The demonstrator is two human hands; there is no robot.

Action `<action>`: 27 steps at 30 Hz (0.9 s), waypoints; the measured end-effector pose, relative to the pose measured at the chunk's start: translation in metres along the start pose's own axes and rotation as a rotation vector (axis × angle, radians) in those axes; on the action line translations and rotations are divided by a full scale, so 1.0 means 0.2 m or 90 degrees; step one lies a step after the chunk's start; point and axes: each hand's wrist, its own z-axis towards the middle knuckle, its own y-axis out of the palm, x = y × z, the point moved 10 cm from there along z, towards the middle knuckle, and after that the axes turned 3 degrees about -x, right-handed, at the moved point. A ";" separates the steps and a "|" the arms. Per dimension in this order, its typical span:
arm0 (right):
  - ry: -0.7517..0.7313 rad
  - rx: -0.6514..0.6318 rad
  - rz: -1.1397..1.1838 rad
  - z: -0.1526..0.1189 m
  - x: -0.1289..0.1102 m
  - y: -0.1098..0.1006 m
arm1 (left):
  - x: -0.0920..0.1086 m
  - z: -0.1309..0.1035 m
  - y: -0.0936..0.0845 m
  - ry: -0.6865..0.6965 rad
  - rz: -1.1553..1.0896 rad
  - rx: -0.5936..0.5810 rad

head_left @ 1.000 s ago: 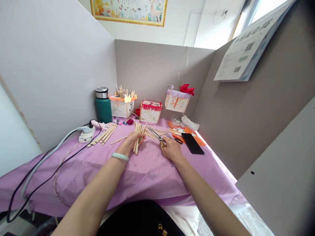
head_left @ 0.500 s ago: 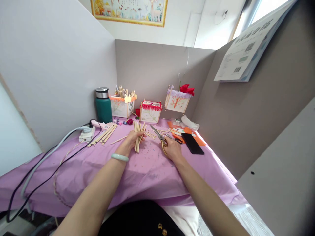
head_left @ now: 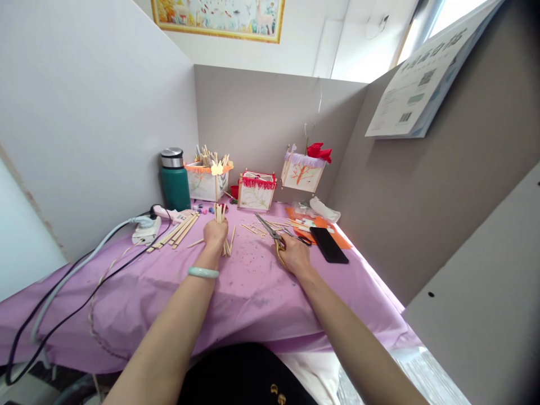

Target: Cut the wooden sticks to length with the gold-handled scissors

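My left hand (head_left: 216, 233) is closed around a bundle of thin wooden sticks (head_left: 220, 212), whose ends show above and below the fist over the purple cloth. One stick (head_left: 232, 239) stands out at the right of the bundle. In my right hand (head_left: 294, 252) are gold-handled scissors (head_left: 270, 229), their blades pointing up and left. Beyond them, short sticks (head_left: 252, 229) lie on the cloth. Left of my left hand is a group of longer flat sticks (head_left: 181, 230).
A green bottle (head_left: 175, 183), a paper box of sticks (head_left: 206, 183), a red-fringed box (head_left: 256, 194) and a box with a red flower (head_left: 302, 173) are at the back. A black phone (head_left: 329, 245) lies right, a power strip (head_left: 146, 229) with cables left.
My left hand has moved left with the stick bundle and turned so its back faces up. One stick now stands apart at the right. My right hand has barely moved.
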 end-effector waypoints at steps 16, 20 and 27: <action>-0.009 0.012 0.018 0.00 -0.01 -0.02 | 0.10 -0.16 0.28 -0.034 -0.503 -0.326; -0.004 -0.005 0.006 0.00 -0.01 0.00 | 0.05 -0.05 0.11 0.042 -0.423 -0.068; -0.013 -0.008 0.006 0.00 -0.01 0.01 | 0.16 -0.09 0.22 0.077 -0.672 -0.227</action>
